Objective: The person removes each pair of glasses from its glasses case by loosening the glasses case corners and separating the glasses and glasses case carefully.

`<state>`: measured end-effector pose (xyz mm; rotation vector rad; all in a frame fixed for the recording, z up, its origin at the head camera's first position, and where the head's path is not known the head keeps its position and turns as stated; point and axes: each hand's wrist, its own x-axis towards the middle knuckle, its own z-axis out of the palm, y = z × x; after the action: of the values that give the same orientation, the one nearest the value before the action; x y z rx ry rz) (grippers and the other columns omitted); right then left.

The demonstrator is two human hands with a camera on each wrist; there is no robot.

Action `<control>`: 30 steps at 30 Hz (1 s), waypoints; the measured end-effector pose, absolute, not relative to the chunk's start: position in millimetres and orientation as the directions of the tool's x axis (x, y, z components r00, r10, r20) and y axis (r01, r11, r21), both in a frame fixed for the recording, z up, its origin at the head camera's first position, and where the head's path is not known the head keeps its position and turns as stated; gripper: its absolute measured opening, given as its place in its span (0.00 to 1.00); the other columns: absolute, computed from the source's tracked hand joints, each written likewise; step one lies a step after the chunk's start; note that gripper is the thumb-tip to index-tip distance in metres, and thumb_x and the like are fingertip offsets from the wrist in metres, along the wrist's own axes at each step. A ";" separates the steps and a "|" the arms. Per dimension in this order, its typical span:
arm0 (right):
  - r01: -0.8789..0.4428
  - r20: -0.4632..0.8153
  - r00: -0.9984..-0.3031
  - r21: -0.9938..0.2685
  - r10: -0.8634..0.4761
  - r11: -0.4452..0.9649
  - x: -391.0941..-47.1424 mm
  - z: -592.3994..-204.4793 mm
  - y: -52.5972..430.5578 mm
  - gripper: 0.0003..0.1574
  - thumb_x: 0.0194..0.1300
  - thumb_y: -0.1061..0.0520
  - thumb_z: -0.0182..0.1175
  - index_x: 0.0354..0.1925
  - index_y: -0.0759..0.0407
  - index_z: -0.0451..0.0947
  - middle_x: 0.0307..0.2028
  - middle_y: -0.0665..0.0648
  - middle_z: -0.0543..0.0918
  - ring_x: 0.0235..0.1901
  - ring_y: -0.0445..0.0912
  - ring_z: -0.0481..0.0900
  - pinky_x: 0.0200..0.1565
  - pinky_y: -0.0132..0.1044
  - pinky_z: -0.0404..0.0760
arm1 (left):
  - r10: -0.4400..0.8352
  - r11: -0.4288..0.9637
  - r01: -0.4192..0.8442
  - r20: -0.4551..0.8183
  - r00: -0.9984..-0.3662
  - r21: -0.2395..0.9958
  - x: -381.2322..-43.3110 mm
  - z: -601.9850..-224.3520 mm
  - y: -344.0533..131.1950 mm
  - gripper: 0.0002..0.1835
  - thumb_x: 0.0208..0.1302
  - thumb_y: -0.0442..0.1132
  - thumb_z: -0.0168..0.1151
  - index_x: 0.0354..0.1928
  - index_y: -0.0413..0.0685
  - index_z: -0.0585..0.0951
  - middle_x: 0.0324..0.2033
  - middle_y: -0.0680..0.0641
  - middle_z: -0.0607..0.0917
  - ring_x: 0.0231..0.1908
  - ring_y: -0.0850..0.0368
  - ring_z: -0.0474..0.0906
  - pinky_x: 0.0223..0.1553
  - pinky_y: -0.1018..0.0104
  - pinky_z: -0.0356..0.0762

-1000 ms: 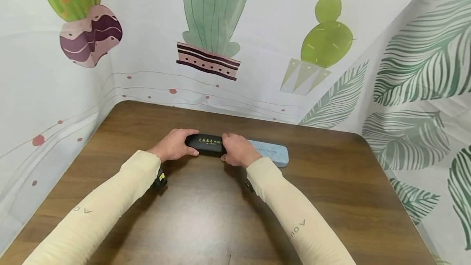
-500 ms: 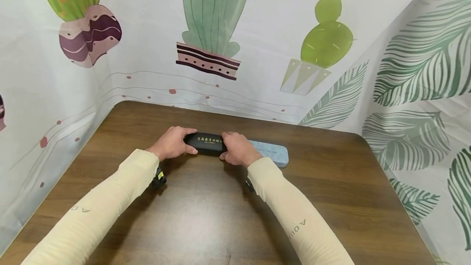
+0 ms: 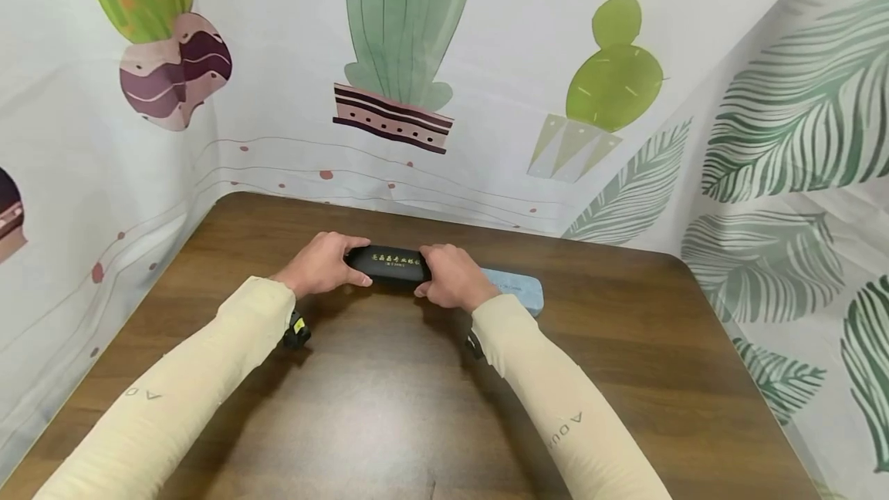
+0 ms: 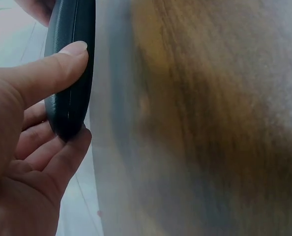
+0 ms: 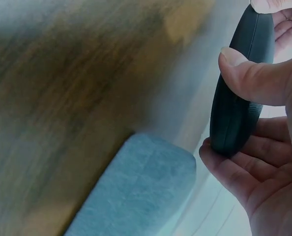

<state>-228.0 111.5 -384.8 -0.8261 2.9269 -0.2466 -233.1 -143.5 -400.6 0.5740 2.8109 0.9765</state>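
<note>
A black glasses case (image 3: 390,265) with gold lettering on its top is held between my two hands. My left hand (image 3: 322,263) grips its left end, the thumb along the near side and the fingers at the far side and end, as the left wrist view shows. At the opposite end, my right hand (image 3: 453,276) holds it the same way, thumb on the near side. In the right wrist view the case (image 5: 242,93) looks closed and raised over the table. Just right of my right hand lies a light blue glasses case (image 3: 517,289), partly hidden behind that hand.
The brown wooden table (image 3: 389,400) has rounded far corners. Behind it and along both sides hangs a white cloth (image 3: 278,83) printed with cacti and leaves. A dark wrist camera (image 3: 297,330) hangs under my left wrist.
Both hands have raised the black glasses case slightly and shifted a little apart, so more of it shows between them. The light blue case has stayed in place.
</note>
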 end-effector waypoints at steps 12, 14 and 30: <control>-0.515 -0.022 -0.848 -0.200 -0.529 0.834 -226.6 -372.1 117.8 0.32 0.60 0.50 0.77 0.58 0.62 0.79 0.47 0.56 0.89 0.44 0.49 0.84 0.53 0.43 0.84 | 0.405 0.716 0.342 0.036 -0.914 0.608 -233.7 -388.8 -142.6 0.42 0.52 0.43 0.82 0.68 0.36 0.77 0.52 0.36 0.90 0.42 0.53 0.84 0.48 0.59 0.77; -0.520 -0.013 -0.846 -0.201 -0.533 0.830 -226.1 -370.3 118.5 0.31 0.60 0.50 0.77 0.57 0.61 0.80 0.45 0.56 0.89 0.43 0.49 0.85 0.52 0.43 0.84 | 0.407 0.714 0.340 0.033 -0.913 0.613 -233.2 -387.3 -142.8 0.42 0.52 0.43 0.82 0.68 0.36 0.77 0.53 0.36 0.89 0.43 0.53 0.84 0.49 0.58 0.77; -0.540 0.001 -0.835 -0.196 -0.550 0.819 -214.7 -357.8 121.5 0.35 0.58 0.50 0.78 0.59 0.63 0.81 0.44 0.58 0.90 0.38 0.47 0.83 0.48 0.41 0.84 | 0.413 0.693 0.350 0.051 -0.909 0.630 -221.7 -380.3 -143.7 0.41 0.51 0.44 0.83 0.66 0.36 0.79 0.50 0.38 0.91 0.42 0.54 0.84 0.46 0.61 0.78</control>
<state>-214.7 121.5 -357.8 -0.8829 2.9425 -0.2909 -221.7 -143.7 -380.3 0.6332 2.8034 1.0129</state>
